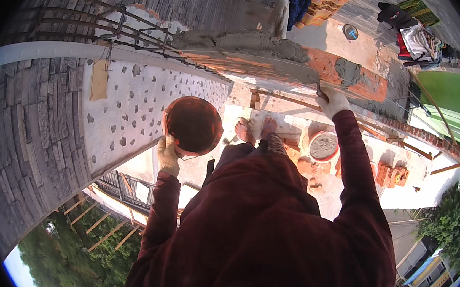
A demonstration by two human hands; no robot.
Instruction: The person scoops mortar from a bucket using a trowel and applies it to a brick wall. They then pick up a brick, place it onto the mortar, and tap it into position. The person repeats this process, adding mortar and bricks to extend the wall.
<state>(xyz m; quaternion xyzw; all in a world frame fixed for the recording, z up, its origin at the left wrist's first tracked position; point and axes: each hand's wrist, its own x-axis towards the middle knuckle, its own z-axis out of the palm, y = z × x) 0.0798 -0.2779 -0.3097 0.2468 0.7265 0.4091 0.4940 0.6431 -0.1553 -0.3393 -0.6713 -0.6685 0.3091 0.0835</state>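
My left hand [169, 157], in a cream glove, grips the near-left rim of an orange bucket [192, 123] with a dark inside. My right hand [331, 102], gloved too, is closed on a tool, probably a trowel, whose small visible metal part [319, 91] is at the face of a low brick wall [369, 82]. Grey wet mortar [240, 42] lies along the wall's top and is smeared over part of its orange bricks. A thin string crosses the wall near my right hand.
A round tub of grey mortar [324, 146] and stacked bricks [390, 174] stand right of my bare feet. Wooden boards [289, 99] run below the wall. A pocked white wall [122, 116] rises on the left, steel rebar [87, 19] above it. Clothes [417, 42] are heaped beyond.
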